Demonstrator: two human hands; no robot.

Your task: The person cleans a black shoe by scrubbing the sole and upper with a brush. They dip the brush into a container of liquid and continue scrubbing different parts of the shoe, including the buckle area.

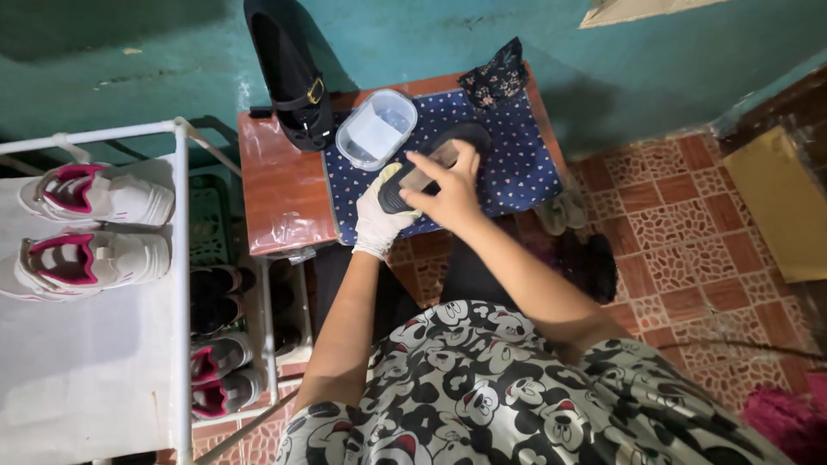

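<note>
A black shoe (431,164) is being held over the dotted blue cloth (517,164) on the counter (276,189), gripped by the gloved left hand (379,215) and wiped by the bare right hand (448,194); steady turning is probably being called for next.

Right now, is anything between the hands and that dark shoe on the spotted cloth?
Nothing visible. The gloved left hand grips the dark shoe from below, and the bare right hand rests directly on top of it.

Black shoe (444,155), tilted on dotted cloth (517,164)
</note>
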